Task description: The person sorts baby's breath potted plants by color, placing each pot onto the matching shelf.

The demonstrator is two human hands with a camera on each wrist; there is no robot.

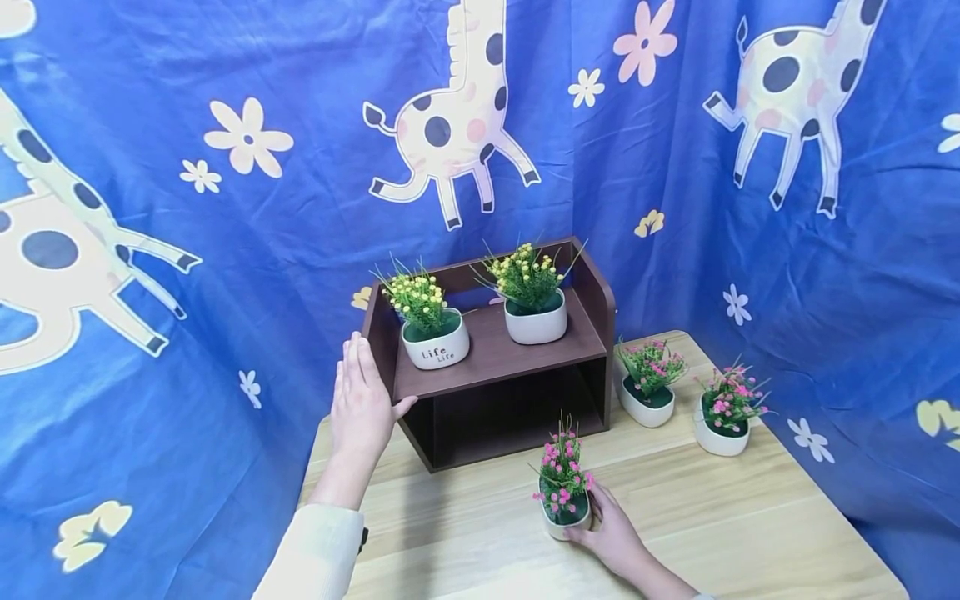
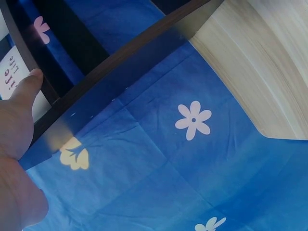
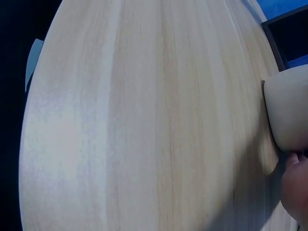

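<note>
A dark brown two-level shelf (image 1: 517, 367) stands on the wooden table. My left hand (image 1: 362, 412) lies with straight fingers along the shelf's left side, its thumb reaching over the front edge of the upper board. On that board are two white pots of yellow flowers, a left one (image 1: 435, 340) lettered "Life" and a right one (image 1: 536, 321). In front of the shelf, my right hand (image 1: 611, 529) grips a white pot of pink flowers (image 1: 564, 487) from its right side, thumb at the near end. In the right wrist view, only part of this pot (image 3: 291, 108) shows.
Right of the shelf, two more pink-flowered pots stand on the table (image 1: 465, 542): one (image 1: 648, 392) beside the shelf, the other (image 1: 723, 417) near the table's right edge. A blue curtain (image 1: 300, 233) printed with giraffes and flowers hangs behind and at both sides.
</note>
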